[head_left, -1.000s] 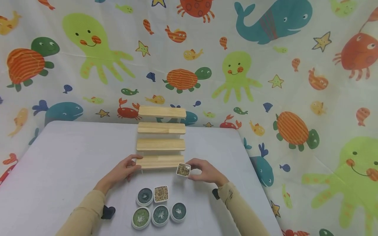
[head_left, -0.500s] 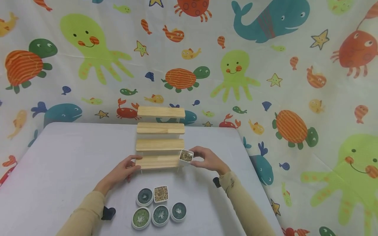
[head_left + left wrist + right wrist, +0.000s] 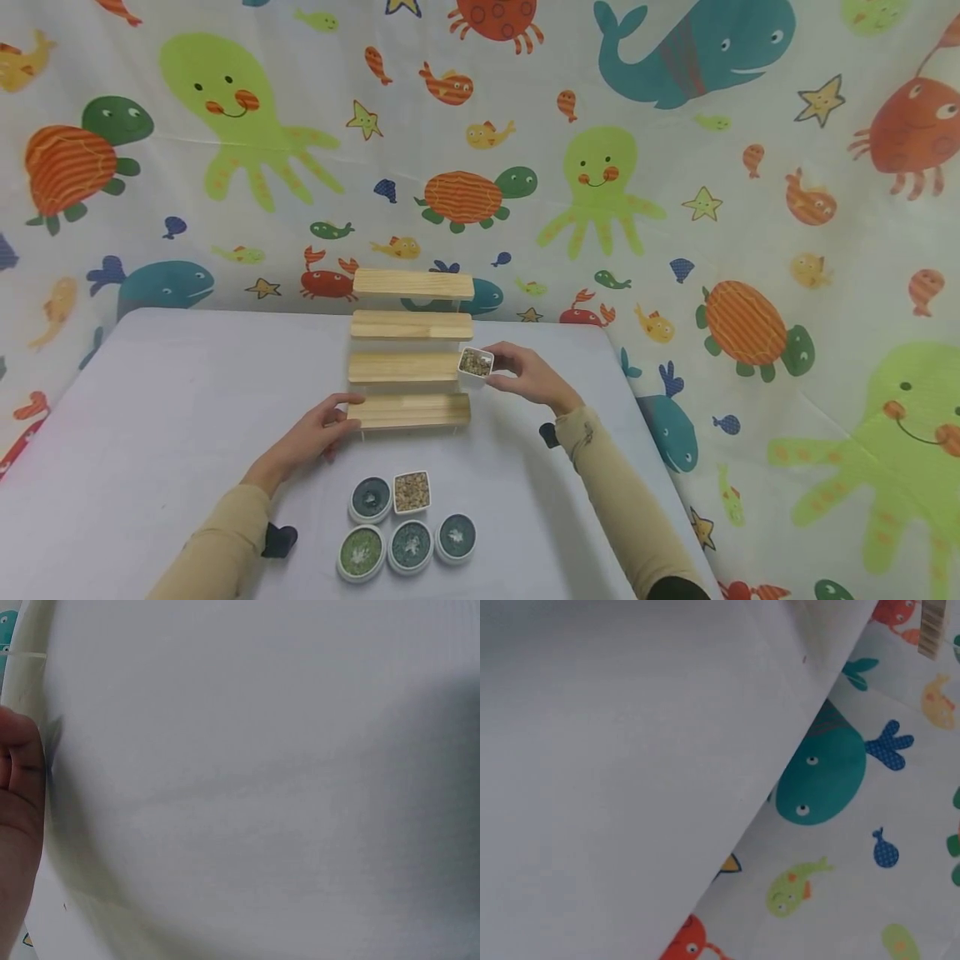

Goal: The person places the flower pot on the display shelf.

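A stepped wooden shelf rack (image 3: 411, 410) stands mid-table in the head view, with several pale boards rising toward the back. At the left end of its lowest board, my left hand (image 3: 313, 432) holds the board between thumb and fingers. My right hand (image 3: 531, 377) pinches a small square white pot (image 3: 476, 363) of brownish granules from the right side. That pot overlaps the right end of the second board from the bottom. Part of the left hand (image 3: 21, 787) shows at the left edge of the left wrist view; the right hand is out of the right wrist view.
Nearer me stand another square pot (image 3: 412, 492) of granules and several round white pots, one with green contents (image 3: 361, 553), the others dark, like this one (image 3: 410, 546). A sea-animal curtain (image 3: 465, 108) hangs behind the white table (image 3: 225, 358).
My right hand has raised the square pot and carried it away from me, from in front of the lowest board up to the second one. The left hand has stayed at the board's end.
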Motion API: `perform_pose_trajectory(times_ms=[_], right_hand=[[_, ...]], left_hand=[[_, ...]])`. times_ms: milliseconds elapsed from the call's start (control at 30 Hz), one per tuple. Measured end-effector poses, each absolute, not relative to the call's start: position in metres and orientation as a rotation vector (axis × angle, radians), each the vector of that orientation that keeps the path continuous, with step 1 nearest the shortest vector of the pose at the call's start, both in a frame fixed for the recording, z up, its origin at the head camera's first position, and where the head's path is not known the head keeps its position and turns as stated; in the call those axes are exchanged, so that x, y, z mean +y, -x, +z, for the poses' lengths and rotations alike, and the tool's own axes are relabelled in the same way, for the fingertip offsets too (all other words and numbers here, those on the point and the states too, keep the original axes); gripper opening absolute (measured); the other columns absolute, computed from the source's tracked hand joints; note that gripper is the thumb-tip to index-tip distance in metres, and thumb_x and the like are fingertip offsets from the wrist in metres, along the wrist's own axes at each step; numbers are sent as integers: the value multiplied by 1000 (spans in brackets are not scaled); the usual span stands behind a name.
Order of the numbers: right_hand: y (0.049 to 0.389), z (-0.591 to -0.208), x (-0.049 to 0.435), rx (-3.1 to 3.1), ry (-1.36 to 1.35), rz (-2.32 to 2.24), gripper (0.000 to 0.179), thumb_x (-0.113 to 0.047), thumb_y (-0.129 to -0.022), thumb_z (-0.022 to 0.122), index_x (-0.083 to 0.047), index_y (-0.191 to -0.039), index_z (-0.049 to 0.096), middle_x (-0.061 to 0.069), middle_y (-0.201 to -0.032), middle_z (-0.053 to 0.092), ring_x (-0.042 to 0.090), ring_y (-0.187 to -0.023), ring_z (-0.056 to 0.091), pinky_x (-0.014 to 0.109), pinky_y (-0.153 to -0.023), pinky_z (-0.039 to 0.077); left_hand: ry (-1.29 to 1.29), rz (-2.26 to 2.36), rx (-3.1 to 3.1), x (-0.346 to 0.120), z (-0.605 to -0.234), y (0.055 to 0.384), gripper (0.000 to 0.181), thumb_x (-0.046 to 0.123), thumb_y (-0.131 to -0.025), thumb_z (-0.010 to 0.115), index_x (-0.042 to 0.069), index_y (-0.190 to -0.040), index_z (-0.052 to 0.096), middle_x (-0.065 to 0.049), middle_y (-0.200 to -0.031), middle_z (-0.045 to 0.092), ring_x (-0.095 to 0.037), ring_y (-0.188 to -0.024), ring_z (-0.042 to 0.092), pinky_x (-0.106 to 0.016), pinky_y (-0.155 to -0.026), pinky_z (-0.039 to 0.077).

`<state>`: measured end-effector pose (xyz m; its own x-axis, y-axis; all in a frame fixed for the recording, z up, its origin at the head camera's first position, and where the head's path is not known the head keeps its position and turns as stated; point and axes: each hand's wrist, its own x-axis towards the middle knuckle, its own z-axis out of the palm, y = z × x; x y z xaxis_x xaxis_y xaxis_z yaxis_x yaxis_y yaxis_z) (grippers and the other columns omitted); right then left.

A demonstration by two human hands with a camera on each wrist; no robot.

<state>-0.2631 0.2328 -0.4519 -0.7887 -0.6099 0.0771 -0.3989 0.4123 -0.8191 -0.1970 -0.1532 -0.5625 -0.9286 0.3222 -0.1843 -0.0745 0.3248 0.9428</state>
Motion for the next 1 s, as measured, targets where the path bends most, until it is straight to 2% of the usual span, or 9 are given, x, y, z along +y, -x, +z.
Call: perform_pose_trajectory(times_ms=[600,833,1000], right_hand=[[291,-431,222,2457,750,-1448,46,-19,-93,67,-3,-134,54,11,-127,60,26,-114,59,39,-96,48],[302,-422,218,2433,767,-1483,45,-12,-94,65,1,-135,52,17,-128,58,31,-116,58,41,-98,46],[308,-420,215,2414,780,-1493,46,-14,-94,66,1,-136,52,17,-129,58,30,-118,57,39,-99,46]], left_hand=[[-241,1652,2261,-151,-558,193,52,31,-96,64,11,-139,45,-11,-78,51,-16,-55,47,-32,-52,46],[-222,1663,2249,-153,-559,196,52,31,-95,65,12,-140,44,-10,-80,49,-17,-56,46,-32,-52,46],[-214,1671,2233,-154,-560,196,53,31,-95,65,12,-140,44,-10,-80,49,-17,-56,46,-33,-51,47]])
